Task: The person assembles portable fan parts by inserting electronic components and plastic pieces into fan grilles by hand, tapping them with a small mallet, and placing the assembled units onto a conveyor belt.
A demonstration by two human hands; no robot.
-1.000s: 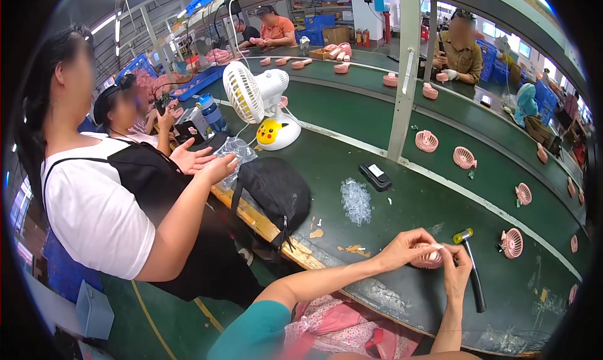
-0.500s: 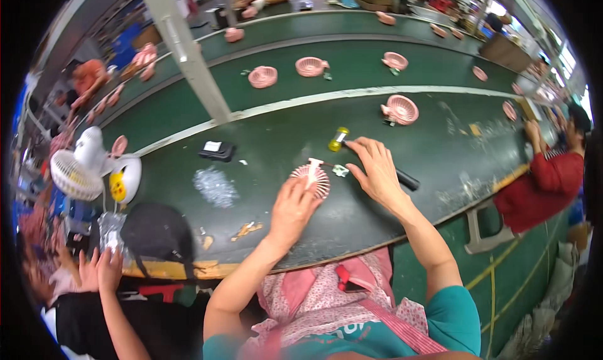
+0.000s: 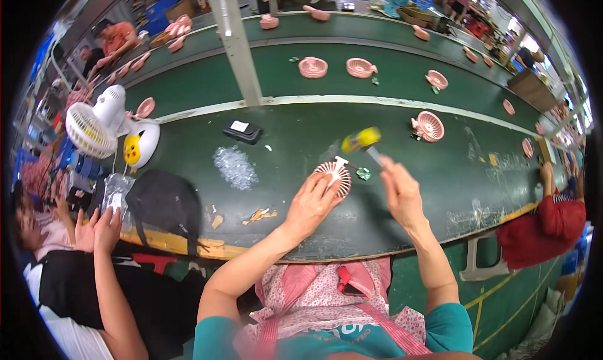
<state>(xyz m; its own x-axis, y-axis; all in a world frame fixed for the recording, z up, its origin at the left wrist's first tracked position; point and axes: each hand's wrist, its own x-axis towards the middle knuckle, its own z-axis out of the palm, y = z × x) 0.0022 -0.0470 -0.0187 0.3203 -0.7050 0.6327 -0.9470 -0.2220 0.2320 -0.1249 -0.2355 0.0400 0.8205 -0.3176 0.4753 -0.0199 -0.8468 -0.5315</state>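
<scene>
Through the left hand (image 3: 312, 203) I hold a pink fan housing (image 3: 341, 176) against the desk (image 3: 358, 228); the right hand (image 3: 402, 193) grasps a yellow-headed hammer (image 3: 362, 139).

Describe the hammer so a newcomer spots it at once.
Over the green workbench, find the right hand. It grips the hammer, head near the pink fan cover under the left hand. That head is bright yellow, unlike the pink cover.

Scuffed green workbench top (image 3: 370, 229). Under the left hand (image 3: 312, 204) lies a slotted pink fan housing (image 3: 341, 179); right of that grip, a circuit board (image 3: 363, 173). Leftward: heaped clear pieces (image 3: 235, 168), brown scraps (image 3: 260, 216), black case (image 3: 244, 133), black bag (image 3: 162, 203), white desk fan (image 3: 147, 149). Right and beyond sits a second pink housing (image 3: 431, 126).
</scene>
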